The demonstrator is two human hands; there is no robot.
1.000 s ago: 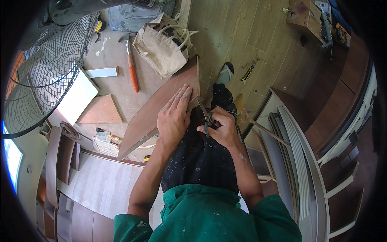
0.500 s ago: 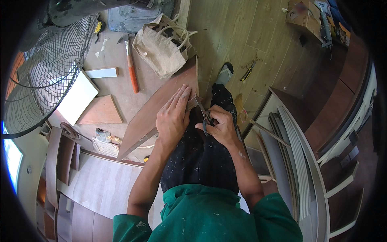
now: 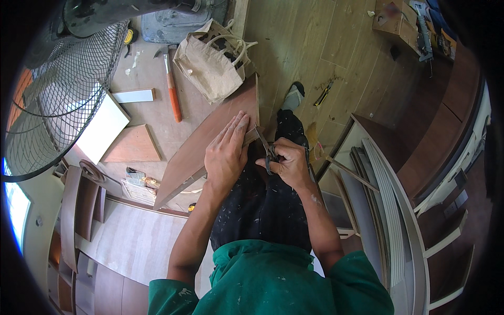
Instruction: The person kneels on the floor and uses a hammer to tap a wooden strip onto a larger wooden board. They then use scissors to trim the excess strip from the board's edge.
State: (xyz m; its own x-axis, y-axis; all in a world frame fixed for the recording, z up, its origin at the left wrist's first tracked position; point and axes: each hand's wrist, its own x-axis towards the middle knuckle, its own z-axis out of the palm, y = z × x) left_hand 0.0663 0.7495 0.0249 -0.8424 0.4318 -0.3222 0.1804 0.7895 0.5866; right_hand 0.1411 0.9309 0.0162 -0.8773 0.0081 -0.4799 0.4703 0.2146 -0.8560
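My left hand [image 3: 226,155] lies flat on a brown wooden board [image 3: 191,140], fingers stretched toward its far end. The board is slanted in front of my legs, its right edge beside my fingers. In my right hand [image 3: 292,164] is a pair of scissors [image 3: 271,155] with dark handles, thumb and fingers in the grips. Their blades point up and left, at the board's edge close to my left fingertips. A short piece of brown strip [image 3: 251,136] shows between the blades and my left hand; whether the blades touch it I cannot tell.
A canvas bag [image 3: 210,68] stands beyond the board. Left of it lie a hammer [image 3: 174,97], panel offcuts [image 3: 131,144] and a tape measure [image 3: 130,35], near a wire-caged fan [image 3: 68,94]. A cutter knife [image 3: 324,93] is on the floor. Long panels [image 3: 375,194] lean at right.
Almost nothing differs. The view has shifted very slightly; both hands, the scissors and the board keep their places.
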